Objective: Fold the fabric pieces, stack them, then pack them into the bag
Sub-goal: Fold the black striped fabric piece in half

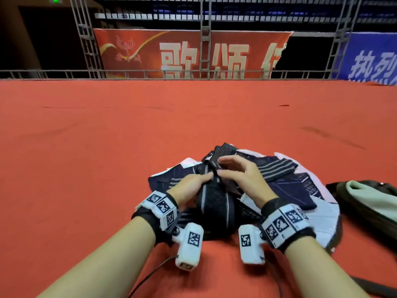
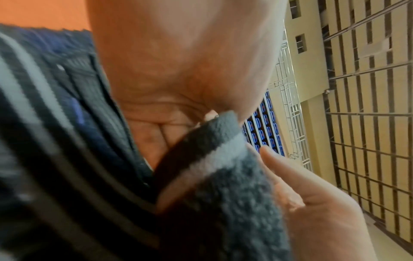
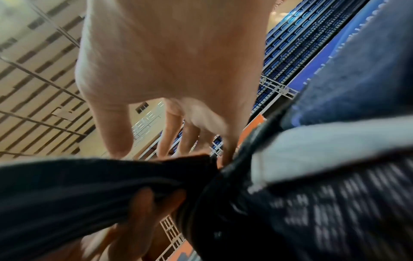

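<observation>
A heap of fabric pieces [image 1: 287,188], navy, striped and pale pink, lies on the red table. On top of it is a black piece with thin white stripes [image 1: 214,203], half lifted. My left hand [image 1: 193,186] grips its left side, thumb on top and fingers underneath. My right hand [image 1: 236,173] pinches its upper edge between thumb and curled fingers. In the left wrist view the grey-striped cloth [image 2: 223,203] wraps against my left palm [image 2: 178,61]. The right wrist view shows my right hand [image 3: 170,70] above the dark cloth [image 3: 78,185]. The olive bag [image 1: 369,203] lies at the right.
The red tabletop [image 1: 107,147] stretches far to the left and ahead of the heap. A metal railing [image 1: 129,73] runs along its far edge, with banners behind. A thin cable [image 1: 150,274] and a dark strap [image 1: 376,291] lie near the front edge.
</observation>
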